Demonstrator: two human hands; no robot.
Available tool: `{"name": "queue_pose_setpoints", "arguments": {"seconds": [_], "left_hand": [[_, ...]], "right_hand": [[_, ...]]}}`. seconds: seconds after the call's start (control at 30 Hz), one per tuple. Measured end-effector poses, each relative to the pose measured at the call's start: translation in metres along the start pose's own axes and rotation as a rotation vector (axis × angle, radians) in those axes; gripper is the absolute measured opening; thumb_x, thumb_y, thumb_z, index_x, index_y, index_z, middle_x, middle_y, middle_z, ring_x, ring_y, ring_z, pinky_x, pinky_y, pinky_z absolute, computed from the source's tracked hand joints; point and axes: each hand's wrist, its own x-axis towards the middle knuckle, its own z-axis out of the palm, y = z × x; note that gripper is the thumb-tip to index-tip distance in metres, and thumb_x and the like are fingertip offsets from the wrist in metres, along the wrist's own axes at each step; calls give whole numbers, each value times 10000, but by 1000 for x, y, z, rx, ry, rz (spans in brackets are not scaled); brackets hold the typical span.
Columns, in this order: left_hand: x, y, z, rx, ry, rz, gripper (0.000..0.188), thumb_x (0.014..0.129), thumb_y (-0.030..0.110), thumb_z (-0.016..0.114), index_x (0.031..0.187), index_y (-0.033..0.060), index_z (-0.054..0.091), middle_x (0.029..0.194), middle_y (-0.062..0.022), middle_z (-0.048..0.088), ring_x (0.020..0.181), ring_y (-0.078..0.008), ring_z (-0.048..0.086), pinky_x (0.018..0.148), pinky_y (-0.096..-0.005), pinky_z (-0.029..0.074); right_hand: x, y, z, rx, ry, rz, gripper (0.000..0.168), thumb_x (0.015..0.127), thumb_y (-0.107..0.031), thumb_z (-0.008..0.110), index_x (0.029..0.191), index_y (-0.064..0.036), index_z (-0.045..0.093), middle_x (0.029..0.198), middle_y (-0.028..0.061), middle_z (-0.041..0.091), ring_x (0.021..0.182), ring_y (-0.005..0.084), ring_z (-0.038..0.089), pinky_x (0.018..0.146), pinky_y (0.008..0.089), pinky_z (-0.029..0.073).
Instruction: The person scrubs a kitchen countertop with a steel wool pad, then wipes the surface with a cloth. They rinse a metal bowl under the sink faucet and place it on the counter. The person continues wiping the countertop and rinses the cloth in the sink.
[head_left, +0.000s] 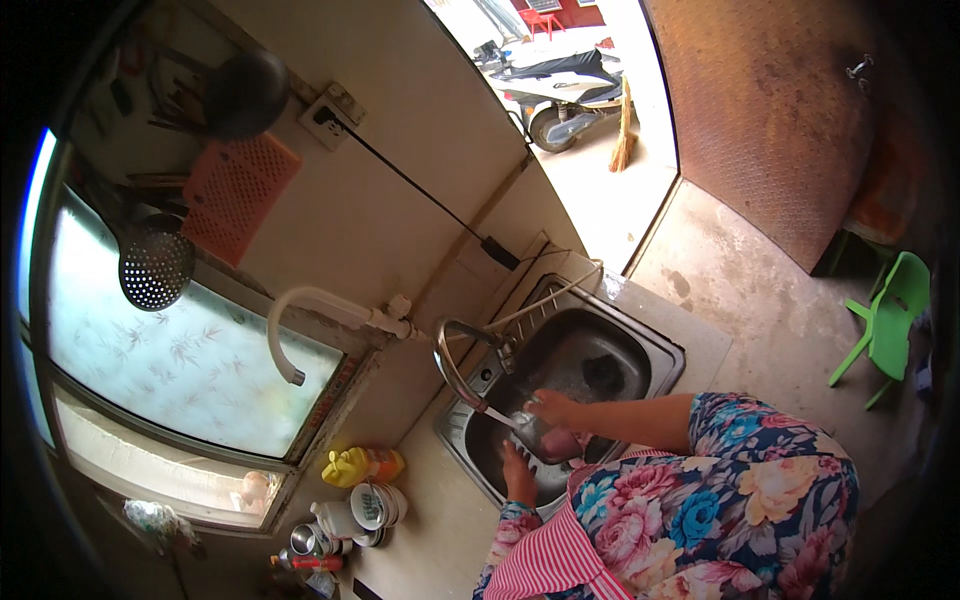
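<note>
Water runs from a curved metal faucet (459, 375) into a stainless steel sink (637, 334). My right hand (551, 409) is in the basin beside the stream, its fingers bent; whether it grips something is unclear. My left hand (519, 472) is nearer the basin's lower left side, fingers partly spread beside a shiny wet area. Between and below the hands lies a pinkish item (559, 444), its kind hard to tell. A dark round patch shows at the basin's far end.
On the counter left stand a yellow bottle (356, 466), white tubs (375, 506) and a metal cup (304, 538). A white curved pipe (279, 337) juts from the wall. An orange plastic basket (238, 195) and a skimmer (156, 262) hang there. A green chair (896, 322) stands right.
</note>
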Motion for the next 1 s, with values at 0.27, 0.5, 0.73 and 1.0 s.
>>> {"name": "queue_pose_setpoints", "arguments": {"seconds": [0.27, 0.5, 0.73, 1.0], "left_hand": [[6, 30, 19, 591, 209, 857, 497, 976, 293, 376, 1328, -57, 385, 1374, -266, 371, 1254, -403, 378, 1040, -398, 298], [51, 42, -19, 59, 30, 270, 371, 932, 291, 469, 1098, -16, 594, 1048, -118, 639, 1018, -234, 590, 844, -313, 461], [11, 40, -28, -332, -373, -117, 654, 877, 636, 392, 1218, 94, 525, 1185, -114, 583, 1052, -308, 574, 898, -527, 443], [31, 38, -35, -416, -445, -264, 460, 822, 408, 488, 1093, 48, 578, 1077, -119, 624, 996, -304, 594, 860, -502, 463]], "right_hand": [[-17, -30, 15, 139, -279, -183, 414, 858, -345, 516, 979, 47, 567, 958, 300, 595, 942, 426, 577, 772, 451, 461], [-41, -52, -10, -273, -302, -871, 296, 855, -301, 531, 859, -6, 536, 820, 209, 568, 765, 398, 562, 643, 449, 436], [-45, -52, -30, -143, -360, -1097, 211, 796, -229, 612, 826, -42, 519, 729, 192, 536, 635, 415, 535, 550, 455, 418], [-42, -57, -64, -181, -817, -486, 334, 847, -388, 577, 844, -54, 585, 747, 187, 578, 711, 396, 576, 622, 436, 446]]}}
